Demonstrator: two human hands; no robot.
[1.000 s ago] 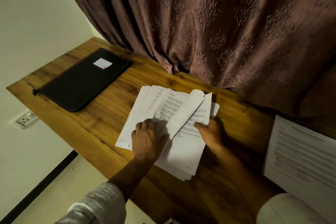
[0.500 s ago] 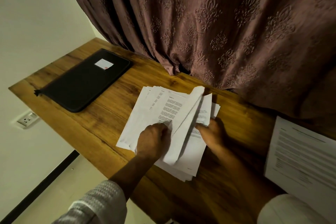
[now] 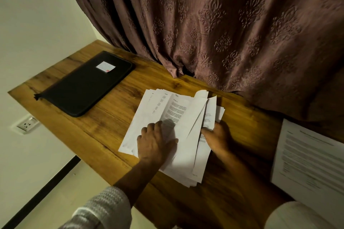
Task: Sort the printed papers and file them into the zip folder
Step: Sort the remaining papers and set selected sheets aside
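**Both hands on the fanned papers, folder shut at the far-left corner**

Head view: You are looking down on a wooden desk (image 3: pixel 115 117) that runs along a brown patterned curtain (image 3: pixel 223 33). The printed white papers (image 3: pixel 186 154) lie in a loose fan near the middle of the desk, reaching from close to its front edge back toward the curtain.

Your left hand (image 3: pixel 156 143) lies flat on the left half of the fan. Its fingers are straight and slightly spread, pressing the sheets down against the desk.

Your right hand (image 3: pixel 216 136) is at the right edge of the fan. Its thumb lies on top of a sheet and its fingers are tucked beneath, pinching part of the papers. Between your hands a few sheets stand up off the pile, and their far ends curl over.

The black rectangular zip folder (image 3: pixel 83 87) lies flat and closed toward the far-left corner of the desk, well apart from the papers. A small white label (image 3: pixel 105 66) sits on its cover.

A single printed white sheet (image 3: pixel 312 163) lies by the right edge, apart from the fan. A white wall socket (image 3: pixel 27 125) shows below the left end of the desk. A knitted grey sleeve (image 3: pixel 104 208) covers your left forearm.
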